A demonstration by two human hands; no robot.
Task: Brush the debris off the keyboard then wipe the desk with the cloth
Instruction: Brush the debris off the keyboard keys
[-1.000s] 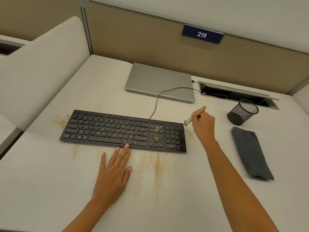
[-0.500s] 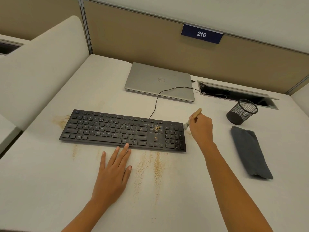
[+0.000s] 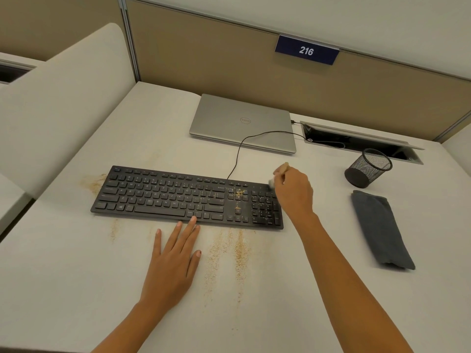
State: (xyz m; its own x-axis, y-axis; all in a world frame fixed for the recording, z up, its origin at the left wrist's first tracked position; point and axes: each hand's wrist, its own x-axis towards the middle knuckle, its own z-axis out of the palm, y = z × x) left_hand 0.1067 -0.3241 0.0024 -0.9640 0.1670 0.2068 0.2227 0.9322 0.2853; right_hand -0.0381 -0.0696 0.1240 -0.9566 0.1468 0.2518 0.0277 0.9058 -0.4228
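Black keyboard (image 3: pixel 165 197) lies on the desk (image 3: pixel 76 289), with tan debris (image 3: pixel 239 248) at its six o'clock. The right hand (image 3: pixel 294 192) pinches the blurred brush (image 3: pixel 280 171) at its two-o'clock corner. The left hand (image 3: pixel 173 261) lies flat, fingers slightly spread, touching its near edge. Grey cloth (image 3: pixel 379 230) lies at three o'clock.

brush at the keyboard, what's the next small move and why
Probably sweep the brush left over the crumbs above the arrow keys, toward the front edge. The right hand holds its bristles at the far right corner of the keyboard, with that patch uncleared.
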